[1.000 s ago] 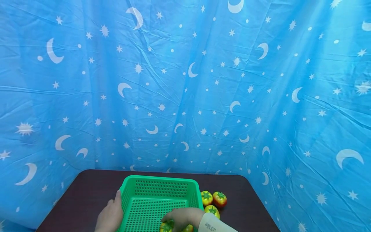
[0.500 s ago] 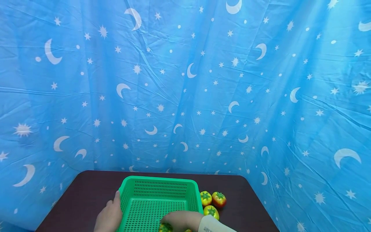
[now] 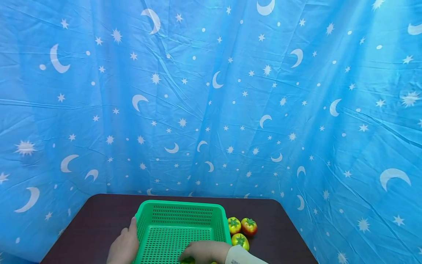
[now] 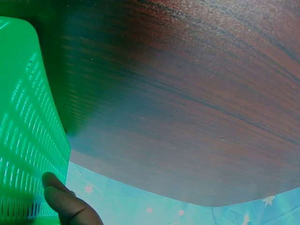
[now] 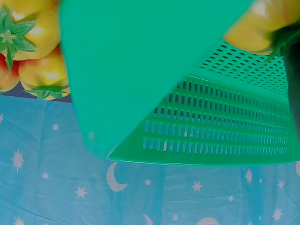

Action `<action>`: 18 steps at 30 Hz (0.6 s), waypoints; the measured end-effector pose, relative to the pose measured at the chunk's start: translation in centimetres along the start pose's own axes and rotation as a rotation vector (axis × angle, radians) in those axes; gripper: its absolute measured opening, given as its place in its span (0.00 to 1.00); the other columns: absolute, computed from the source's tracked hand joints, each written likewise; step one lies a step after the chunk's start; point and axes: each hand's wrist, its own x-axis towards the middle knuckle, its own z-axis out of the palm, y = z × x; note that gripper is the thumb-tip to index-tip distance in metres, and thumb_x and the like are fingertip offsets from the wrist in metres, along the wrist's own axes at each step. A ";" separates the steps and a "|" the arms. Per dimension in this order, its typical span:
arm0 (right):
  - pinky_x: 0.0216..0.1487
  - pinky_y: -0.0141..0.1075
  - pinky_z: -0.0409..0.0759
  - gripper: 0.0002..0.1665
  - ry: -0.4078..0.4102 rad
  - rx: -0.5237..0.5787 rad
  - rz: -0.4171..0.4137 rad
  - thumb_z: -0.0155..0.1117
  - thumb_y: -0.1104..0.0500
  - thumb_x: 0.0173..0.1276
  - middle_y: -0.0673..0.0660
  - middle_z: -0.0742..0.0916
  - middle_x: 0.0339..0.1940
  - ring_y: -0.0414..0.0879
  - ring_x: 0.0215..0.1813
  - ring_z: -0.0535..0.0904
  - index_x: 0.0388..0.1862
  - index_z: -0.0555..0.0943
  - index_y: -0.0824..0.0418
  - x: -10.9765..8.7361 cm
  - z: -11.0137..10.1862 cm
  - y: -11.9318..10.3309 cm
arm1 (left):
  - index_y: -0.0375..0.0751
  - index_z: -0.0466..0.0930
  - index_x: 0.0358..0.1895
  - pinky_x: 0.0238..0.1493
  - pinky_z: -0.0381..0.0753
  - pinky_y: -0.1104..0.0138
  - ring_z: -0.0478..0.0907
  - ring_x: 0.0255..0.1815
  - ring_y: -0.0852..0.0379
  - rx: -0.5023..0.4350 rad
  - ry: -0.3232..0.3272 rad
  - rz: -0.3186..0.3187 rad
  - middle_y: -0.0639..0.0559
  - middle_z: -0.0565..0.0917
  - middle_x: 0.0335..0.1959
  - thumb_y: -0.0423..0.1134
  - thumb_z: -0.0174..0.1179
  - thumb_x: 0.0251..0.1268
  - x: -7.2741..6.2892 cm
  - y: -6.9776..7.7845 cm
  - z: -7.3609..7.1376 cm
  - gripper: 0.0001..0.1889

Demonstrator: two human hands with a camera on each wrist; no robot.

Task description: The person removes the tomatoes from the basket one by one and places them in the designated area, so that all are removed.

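In the head view my left hand (image 3: 123, 244) rests against the left side of a green plastic basket (image 3: 184, 202). Its fingers (image 4: 63, 199) touch the outer slotted wall in the left wrist view. My right hand (image 3: 204, 251) reaches over the basket's right side, fingers curled down round a yellow tomato (image 3: 188, 260) with a green leafy top, low in the near part. The hand covers most of that tomato. A sliver of another tomato (image 3: 214, 262) shows beneath the right wrist. The right wrist view has a yellow tomato (image 5: 262, 26) inside the basket, beside a dark, blurred part of the hand.
Just right of the basket sit three tomatoes: a yellow one (image 3: 234, 225), a redder one (image 3: 249, 227) and a nearer yellow one (image 3: 240, 241). All stand on a dark wood-grain table (image 3: 280, 234). A blue curtain (image 3: 211, 110) with moons and stars surrounds the table.
My right hand has sunk slightly and shifted a little left over the tomato in the basket, covering more of it. The left hand and basket stay in place.
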 end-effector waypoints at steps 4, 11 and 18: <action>0.53 0.24 0.78 0.23 -0.004 0.002 -0.011 0.61 0.56 0.75 0.41 0.82 0.61 0.27 0.56 0.74 0.67 0.78 0.47 -0.1 -0.1 -0.1 | 0.22 0.43 0.77 0.28 0.72 0.57 0.72 0.27 0.50 -0.003 -0.004 -0.003 0.38 0.75 0.36 0.27 0.43 0.76 -0.1 0.1 0.0 0.32; 0.50 0.23 0.77 0.22 0.029 -0.029 -0.026 0.63 0.55 0.74 0.41 0.83 0.58 0.27 0.53 0.74 0.65 0.80 0.49 0.1 0.0 0.3 | 0.21 0.44 0.77 0.29 0.74 0.56 0.74 0.29 0.50 0.007 0.007 -0.001 0.36 0.76 0.38 0.27 0.44 0.75 0.0 0.0 0.0 0.32; 0.51 0.24 0.77 0.23 0.073 -0.014 -0.037 0.64 0.54 0.73 0.42 0.83 0.58 0.29 0.53 0.74 0.66 0.79 0.51 -0.9 -1.0 0.1 | 0.21 0.44 0.77 0.28 0.72 0.57 0.72 0.27 0.50 0.005 0.011 0.000 0.38 0.75 0.35 0.27 0.44 0.76 -0.1 0.1 0.0 0.32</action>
